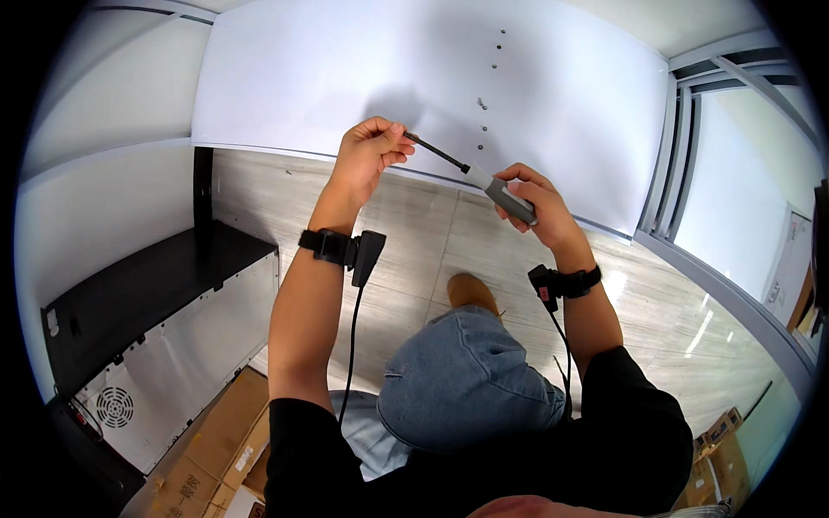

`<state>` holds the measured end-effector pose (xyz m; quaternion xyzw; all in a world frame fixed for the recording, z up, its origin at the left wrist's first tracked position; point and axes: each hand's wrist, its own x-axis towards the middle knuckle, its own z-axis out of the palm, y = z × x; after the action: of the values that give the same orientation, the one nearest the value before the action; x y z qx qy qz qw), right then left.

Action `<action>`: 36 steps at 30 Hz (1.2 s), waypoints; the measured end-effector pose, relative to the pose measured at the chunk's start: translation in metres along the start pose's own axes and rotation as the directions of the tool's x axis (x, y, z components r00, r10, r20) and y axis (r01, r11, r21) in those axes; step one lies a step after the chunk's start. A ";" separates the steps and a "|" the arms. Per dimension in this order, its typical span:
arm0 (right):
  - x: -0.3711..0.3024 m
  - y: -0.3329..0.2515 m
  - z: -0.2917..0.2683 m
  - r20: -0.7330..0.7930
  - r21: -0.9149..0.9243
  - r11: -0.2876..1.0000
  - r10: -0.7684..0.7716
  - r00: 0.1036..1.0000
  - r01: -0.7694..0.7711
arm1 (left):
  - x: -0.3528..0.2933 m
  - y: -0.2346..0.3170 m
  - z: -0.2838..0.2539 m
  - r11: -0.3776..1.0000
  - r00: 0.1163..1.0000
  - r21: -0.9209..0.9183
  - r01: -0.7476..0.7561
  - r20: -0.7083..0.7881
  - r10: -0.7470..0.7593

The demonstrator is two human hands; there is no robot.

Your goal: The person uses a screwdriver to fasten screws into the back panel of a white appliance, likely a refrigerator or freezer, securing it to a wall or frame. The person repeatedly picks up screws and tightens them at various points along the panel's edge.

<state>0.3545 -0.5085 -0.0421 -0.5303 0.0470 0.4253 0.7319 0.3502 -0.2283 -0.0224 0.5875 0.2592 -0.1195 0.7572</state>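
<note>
My right hand [537,205] is wrapped round the grey handle of a screwdriver [509,200]. Its long dark shaft points up and left, over the front edge of a white table [302,78]. At the far end of the shaft, the fingers of my left hand [371,154] are pinched together on the tip. Whether a small screw is also between those fingers is too small to tell. Several small screws [484,129] stand or lie in a rough row on the table, beyond my right hand.
To the left stands a black-topped cabinet [164,276] with a round vent, and cardboard boxes [211,440] lie below it. Grey metal frames [682,155] and a white panel border the table on the right. Cables hang from black wrist straps [328,246] on both arms.
</note>
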 end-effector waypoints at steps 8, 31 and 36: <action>0.011 -0.013 -0.028 -0.063 0.023 0.997 -0.070 0.996 0.071 | 0.049 0.024 0.013 0.999 0.999 0.002 0.046 0.004 -0.046; 0.040 -0.030 -0.048 -0.494 0.019 0.974 -0.188 0.849 0.227 | 0.223 0.019 0.100 0.383 0.741 0.857 -0.346 -0.002 0.672; 0.041 -0.030 -0.039 -0.470 -0.006 0.971 -0.212 0.857 0.238 | 0.208 0.019 0.086 0.419 0.745 0.830 -0.368 -0.006 0.667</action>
<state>0.4157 -0.5190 -0.0586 -0.5995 0.1705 0.1953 0.7572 0.5551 -0.2794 -0.1028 0.9182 0.1061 0.1258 0.3603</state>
